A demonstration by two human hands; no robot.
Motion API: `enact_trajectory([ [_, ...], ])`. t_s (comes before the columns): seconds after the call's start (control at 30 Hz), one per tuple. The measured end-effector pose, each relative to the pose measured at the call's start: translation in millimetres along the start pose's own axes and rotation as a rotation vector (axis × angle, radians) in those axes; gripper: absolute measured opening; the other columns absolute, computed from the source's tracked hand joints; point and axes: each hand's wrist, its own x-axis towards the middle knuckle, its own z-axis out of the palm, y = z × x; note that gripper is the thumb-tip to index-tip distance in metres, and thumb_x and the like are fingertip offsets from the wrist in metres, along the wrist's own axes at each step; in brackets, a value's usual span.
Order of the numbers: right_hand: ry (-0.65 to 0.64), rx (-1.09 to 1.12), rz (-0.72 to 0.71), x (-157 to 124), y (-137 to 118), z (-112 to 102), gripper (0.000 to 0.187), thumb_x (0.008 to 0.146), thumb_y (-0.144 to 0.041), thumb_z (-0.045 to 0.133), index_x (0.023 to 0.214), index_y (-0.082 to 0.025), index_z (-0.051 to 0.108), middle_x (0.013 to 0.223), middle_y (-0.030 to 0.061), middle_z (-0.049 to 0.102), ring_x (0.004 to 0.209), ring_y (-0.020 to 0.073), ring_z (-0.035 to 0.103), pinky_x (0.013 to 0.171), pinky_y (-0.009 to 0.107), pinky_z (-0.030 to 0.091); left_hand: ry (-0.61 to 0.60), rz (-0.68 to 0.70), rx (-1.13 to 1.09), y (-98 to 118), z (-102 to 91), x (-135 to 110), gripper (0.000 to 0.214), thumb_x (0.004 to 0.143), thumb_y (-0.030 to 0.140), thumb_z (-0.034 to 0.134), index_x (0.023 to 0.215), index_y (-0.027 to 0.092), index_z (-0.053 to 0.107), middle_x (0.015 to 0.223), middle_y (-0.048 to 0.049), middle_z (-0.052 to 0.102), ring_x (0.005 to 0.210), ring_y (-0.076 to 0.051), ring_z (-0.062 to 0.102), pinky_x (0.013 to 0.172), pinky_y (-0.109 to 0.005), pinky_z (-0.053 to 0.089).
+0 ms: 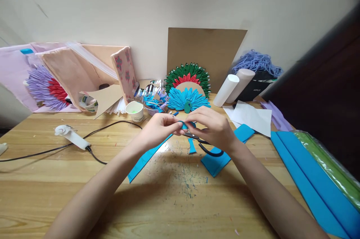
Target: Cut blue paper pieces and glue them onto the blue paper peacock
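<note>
My left hand and my right hand meet above the wooden table, both pinching a small blue foam piece between the fingertips. A long blue foam strip runs down and left from under my left hand. Black-handled scissors lie under my right hand on a blue foam sheet. A small cut blue piece rests just below the hands.
A peacock craft with blue, red and green foam feathers leans on cardboard at the back. A white glue gun with a black cord lies left. A paper cup, white rolls, white paper, blue and green sheets stand around.
</note>
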Motion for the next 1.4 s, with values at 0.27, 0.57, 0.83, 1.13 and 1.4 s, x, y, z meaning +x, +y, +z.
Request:
enact_trajectory([
  [0.27, -0.062, -0.085, -0.145, -3.8, 1.2, -3.6, 0.010, 0.083, -0.015, 0.055, 0.092, -0.016, 0.060, 0.084, 0.0069, 0.068, 0.079, 0.0171, 0.061, 0.069, 0.031, 0.053, -0.061, -0.050, -0.073, 2.1, -3.8, -3.0, 0.019, 0.081, 0.027, 0.057, 0.082, 0.012, 0.068, 0.077, -0.0050, 0.071, 0.074, -0.011, 0.065, 0.076, -0.024, 0.050],
  [0.57, 0.047, -0.041, -0.095, -1.5, -0.3, -1.4, 0.015, 0.082, -0.012, 0.056, 0.092, -0.021, 0.062, 0.081, 0.0034, 0.068, 0.077, 0.0151, 0.063, 0.067, 0.028, 0.053, -0.059, -0.044, -0.103, 3.5, -5.9, -3.0, 0.022, 0.080, 0.034, 0.060, 0.078, 0.014, 0.069, 0.073, -0.0036, 0.070, 0.070, -0.010, 0.064, 0.073, -0.024, 0.050],
  [0.83, 0.039, 0.044, -0.029, 2.5, -0.4, -4.8, 0.013, 0.081, -0.011, 0.058, 0.087, -0.020, 0.062, 0.077, 0.0021, 0.068, 0.074, 0.0145, 0.062, 0.066, 0.028, 0.052, -0.025, -0.032, -0.065, 8.5, -5.4, -4.3, 0.016, 0.081, 0.025, 0.058, 0.080, 0.014, 0.071, 0.071, -0.0033, 0.070, 0.069, -0.010, 0.063, 0.072, -0.024, 0.051],
  [1.13, -0.014, 0.379, 0.513, 3.7, -8.8, -3.9, 0.012, 0.080, -0.029, 0.062, 0.082, -0.019, 0.066, 0.079, 0.0033, 0.068, 0.071, 0.0146, 0.064, 0.064, 0.027, 0.053, 0.137, 0.175, 0.332, 2.8, -1.6, -6.2, 0.022, 0.083, 0.027, 0.054, 0.075, 0.014, 0.070, 0.070, -0.0049, 0.070, 0.065, -0.013, 0.063, 0.061, -0.024, 0.049],
  [1.4, -0.140, 0.663, 0.817, 4.9, -8.8, -3.6, 0.027, 0.073, -0.043, 0.066, 0.079, -0.017, 0.069, 0.078, 0.0049, 0.070, 0.074, 0.0165, 0.065, 0.065, 0.028, 0.052, 0.257, 0.417, 0.487, -5.0, 3.4, -10.0, 0.018, 0.083, 0.025, 0.056, 0.088, 0.017, 0.071, 0.079, -0.0050, 0.072, 0.069, -0.014, 0.064, 0.063, -0.025, 0.048],
])
